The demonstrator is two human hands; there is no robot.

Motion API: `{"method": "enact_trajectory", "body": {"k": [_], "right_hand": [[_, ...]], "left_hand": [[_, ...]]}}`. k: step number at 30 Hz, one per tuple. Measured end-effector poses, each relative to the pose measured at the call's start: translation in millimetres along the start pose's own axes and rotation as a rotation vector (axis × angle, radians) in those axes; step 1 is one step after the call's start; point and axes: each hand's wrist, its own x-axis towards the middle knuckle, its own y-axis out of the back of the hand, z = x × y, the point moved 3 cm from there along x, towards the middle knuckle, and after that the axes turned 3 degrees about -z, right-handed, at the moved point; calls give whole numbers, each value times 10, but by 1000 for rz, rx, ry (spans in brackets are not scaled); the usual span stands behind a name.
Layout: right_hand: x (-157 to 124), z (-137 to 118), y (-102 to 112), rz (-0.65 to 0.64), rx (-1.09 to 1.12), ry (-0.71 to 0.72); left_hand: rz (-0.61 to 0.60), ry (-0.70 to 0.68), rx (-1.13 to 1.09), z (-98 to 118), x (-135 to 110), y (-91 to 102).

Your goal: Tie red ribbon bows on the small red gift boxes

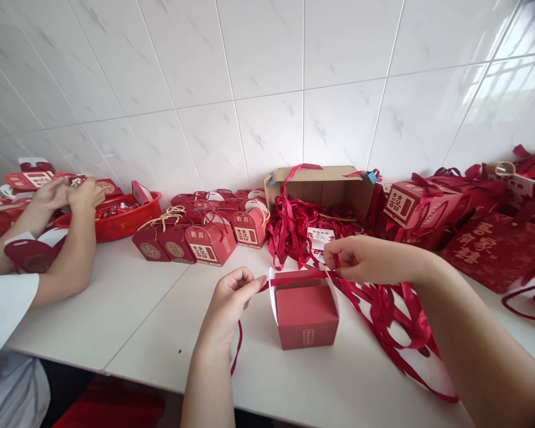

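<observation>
A small red gift box (307,312) stands upright on the white table in front of me, its white-lined side flaps raised. A dark red ribbon (299,277) runs across its top, through or past the flaps; I cannot tell which. On the left of the box, my left hand (232,300) pinches the ribbon between thumb and finger, and a loose end hangs below. My right hand (354,259) grips the ribbon beside the right flap, its fingertips partly hidden. More ribbon lies in loops on the table under my right forearm.
Behind the box, an open cardboard carton (334,184) spills tangled ribbon. Several finished red boxes (207,241) stand to its left, and ribboned boxes and bags (494,249) crowd the right. At far left, a co-worker's hands (69,193) work near a red basin (129,223).
</observation>
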Motion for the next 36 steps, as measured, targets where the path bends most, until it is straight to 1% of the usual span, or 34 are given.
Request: {"method": "enact_trajectory", "body": {"k": [3,6,11,16,21,28,31,34,36], "right_hand": [[-25,-33,22,16,-9,86],[-58,-55,49,33,-30,83],[-98,-83,70,24,-59,101],[-104,-71,57,-36,-57,167],[-23,15,11,-59,-48,112],[116,154,-77,-92,57,-51],[106,165,-73,-89,76,-45],[83,162,-41,-55,84,9],[72,160,-24,-74,77,61]], "left_hand": [[-1,3,-5,-1,1,-16],[0,3,-1,-9,0,-21],[4,7,0,-13,0,-8],[-22,1,19,-9,0,-4],[-46,-2,32,18,-16,-33],[-79,23,64,26,-16,-66],[-97,27,68,13,-15,-68],[-99,21,67,9,-21,-66],[-109,14,68,15,-28,-71]]}}
